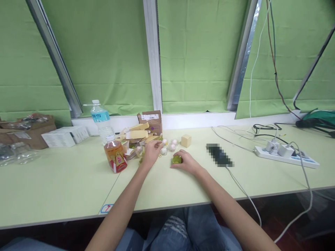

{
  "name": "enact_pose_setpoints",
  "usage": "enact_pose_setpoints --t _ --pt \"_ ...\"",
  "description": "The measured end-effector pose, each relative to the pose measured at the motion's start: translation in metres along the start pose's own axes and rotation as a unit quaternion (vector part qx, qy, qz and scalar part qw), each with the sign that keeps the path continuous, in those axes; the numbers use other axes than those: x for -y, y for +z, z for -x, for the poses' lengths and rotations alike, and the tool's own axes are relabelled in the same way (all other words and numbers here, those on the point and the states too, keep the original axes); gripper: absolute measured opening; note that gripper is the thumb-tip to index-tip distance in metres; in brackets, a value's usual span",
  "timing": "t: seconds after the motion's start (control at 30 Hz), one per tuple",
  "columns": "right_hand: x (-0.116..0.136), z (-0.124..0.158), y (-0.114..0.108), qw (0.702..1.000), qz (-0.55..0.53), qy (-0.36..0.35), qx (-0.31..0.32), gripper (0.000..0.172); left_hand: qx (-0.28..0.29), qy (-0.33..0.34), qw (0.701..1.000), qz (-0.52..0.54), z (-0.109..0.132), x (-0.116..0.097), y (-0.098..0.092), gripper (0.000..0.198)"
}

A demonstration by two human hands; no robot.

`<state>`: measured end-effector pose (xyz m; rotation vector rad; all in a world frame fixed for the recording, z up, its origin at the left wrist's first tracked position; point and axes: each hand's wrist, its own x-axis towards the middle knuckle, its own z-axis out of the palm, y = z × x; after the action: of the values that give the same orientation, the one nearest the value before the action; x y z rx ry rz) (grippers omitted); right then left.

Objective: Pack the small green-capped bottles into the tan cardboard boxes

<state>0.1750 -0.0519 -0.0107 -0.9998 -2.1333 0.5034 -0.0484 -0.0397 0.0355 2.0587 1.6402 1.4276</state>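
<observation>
My right hand is closed around a small green cup-shaped piece on the table, thumb in front and fingers behind. To its left, my left hand has thumb and fingertips drawn together in a pinch; what they hold, if anything, is too small to make out. Right beside those fingertips sit several small white ball-like items in what look like clear holders. A small closed cream box stands behind my right hand. Left of my left hand lies a heap of opened yellow cartons.
An orange drink bottle and a large water bottle stand at left. A brown cardboard box is behind the heap. At right are a pixelated dark device with a cable and a white power strip.
</observation>
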Motion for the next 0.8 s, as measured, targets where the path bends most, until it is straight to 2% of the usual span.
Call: enact_pose_setpoints --t 0.13,0.2,0.3,0.4,0.53,0.67,0.8 --pt "-0.004 -0.003 0.006 0.999 0.000 0.001 -0.034 0.065 0.063 0.016 0.987 0.146 0.012 -0.010 0.027 0.012" --pt "-0.005 -0.003 0.005 0.998 0.037 0.001 -0.058 0.061 0.096 0.030 0.979 0.175 0.017 -0.013 0.036 0.010" --pt "-0.005 -0.002 0.002 0.990 0.114 0.000 -0.089 0.044 0.117 0.071 0.978 0.157 0.023 -0.017 0.038 0.015" --pt "-0.005 -0.001 0.002 0.985 0.137 0.008 -0.107 0.039 0.126 0.104 0.980 0.111 0.026 -0.019 0.035 0.021" --pt "-0.003 -0.003 0.007 0.989 0.093 0.014 -0.110 0.035 0.139 0.083 0.979 0.121 0.032 -0.024 0.042 0.019" --pt "-0.001 -0.005 0.010 0.993 0.050 -0.011 -0.107 0.035 0.126 0.072 0.979 0.144 0.034 -0.028 0.052 0.013" --pt "0.001 -0.004 0.010 0.995 0.029 -0.029 -0.086 0.032 0.137 0.080 0.977 0.140 0.033 -0.028 0.050 0.015"
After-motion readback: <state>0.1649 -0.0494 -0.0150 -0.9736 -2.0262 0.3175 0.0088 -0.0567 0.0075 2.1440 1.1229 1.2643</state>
